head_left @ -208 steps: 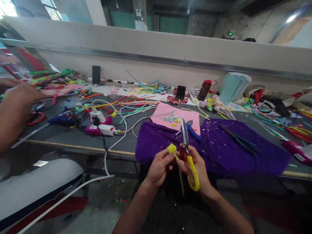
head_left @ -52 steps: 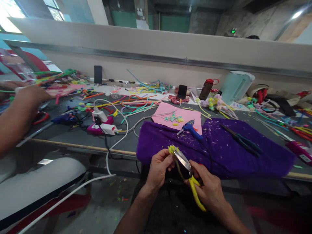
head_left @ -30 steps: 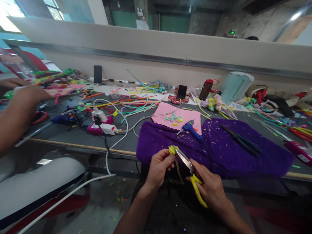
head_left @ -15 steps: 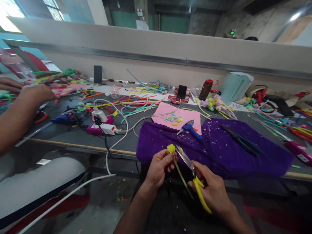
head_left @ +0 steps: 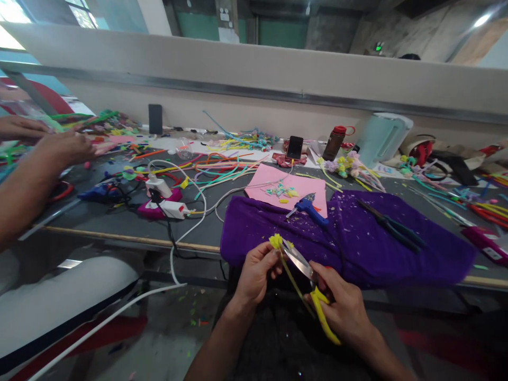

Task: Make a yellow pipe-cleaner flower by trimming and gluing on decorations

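Between the thumb and fingers of my left hand [head_left: 256, 272] is a yellow pipe-cleaner flower [head_left: 275, 242] with a long green stem hanging down to the right. My right hand [head_left: 343, 301] is closed around the yellow handles of a pair of scissors [head_left: 298, 263]. The blades touch or lie just beside the flower head; which of the two I cannot tell. Under and beyond my hands lies a purple cloth [head_left: 254, 227] speckled with fluff. A blue glue gun [head_left: 313, 212] rests across its back edge, and dark-handled pliers [head_left: 392, 225] lie on its right part.
A pink sheet [head_left: 262, 180] holds small trimmings. A power strip [head_left: 161, 206] with white cables sits to the left. Loose pipe cleaners, a phone [head_left: 295, 148], a bottle [head_left: 334, 143] and a kettle [head_left: 381, 137] stand behind. At far left another person's hands [head_left: 63, 151] work over pipe cleaners.
The scissor blades have shifted slightly left, closer against the yellow flower. My view has turned a little, and the other person's hands at left have moved.
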A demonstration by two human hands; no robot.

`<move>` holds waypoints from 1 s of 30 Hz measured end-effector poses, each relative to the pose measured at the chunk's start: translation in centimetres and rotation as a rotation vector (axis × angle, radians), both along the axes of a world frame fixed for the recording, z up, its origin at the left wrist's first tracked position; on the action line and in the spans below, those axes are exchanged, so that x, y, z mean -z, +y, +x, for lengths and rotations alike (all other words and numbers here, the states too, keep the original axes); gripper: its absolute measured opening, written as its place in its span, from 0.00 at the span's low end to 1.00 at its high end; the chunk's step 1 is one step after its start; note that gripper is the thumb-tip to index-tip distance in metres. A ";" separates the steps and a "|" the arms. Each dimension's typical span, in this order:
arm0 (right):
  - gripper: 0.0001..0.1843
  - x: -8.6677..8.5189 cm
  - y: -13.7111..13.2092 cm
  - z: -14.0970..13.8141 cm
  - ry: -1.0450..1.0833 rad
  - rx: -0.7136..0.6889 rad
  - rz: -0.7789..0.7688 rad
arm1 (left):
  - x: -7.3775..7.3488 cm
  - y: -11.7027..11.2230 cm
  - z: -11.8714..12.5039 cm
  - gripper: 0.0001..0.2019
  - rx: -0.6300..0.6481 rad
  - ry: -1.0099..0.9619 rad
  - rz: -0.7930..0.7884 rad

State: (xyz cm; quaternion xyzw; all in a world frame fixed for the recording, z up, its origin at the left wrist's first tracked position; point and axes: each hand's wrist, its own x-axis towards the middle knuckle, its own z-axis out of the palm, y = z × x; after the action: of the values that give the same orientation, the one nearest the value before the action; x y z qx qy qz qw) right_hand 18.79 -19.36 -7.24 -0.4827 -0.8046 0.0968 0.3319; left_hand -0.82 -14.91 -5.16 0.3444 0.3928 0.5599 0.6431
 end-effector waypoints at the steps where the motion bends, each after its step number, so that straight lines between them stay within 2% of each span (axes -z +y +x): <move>1: 0.27 0.1 0.0 0.0 -0.001 -0.004 0.003 | 0.1 0.0 0.0 0.08 0.002 0.001 -0.001; 21: 0.26 1.4 0.4 0.5 -0.018 -0.027 -0.019 | 0.5 0.0 0.1 0.09 0.051 0.006 0.004; 25: 0.26 0.9 0.3 0.5 0.021 0.017 -0.043 | 0.4 0.1 0.0 0.08 0.050 -0.005 -0.005; 30: 0.27 -0.7 0.1 0.5 0.018 0.061 -0.097 | 0.2 0.3 -0.2 0.09 0.095 -0.051 -0.033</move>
State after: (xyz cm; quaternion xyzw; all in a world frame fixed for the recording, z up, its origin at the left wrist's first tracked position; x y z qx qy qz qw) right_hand 19.30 -19.25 -6.56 -0.5218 -0.7807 0.1301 0.3182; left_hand -1.00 -14.64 -5.38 0.3377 0.3688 0.5308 0.6842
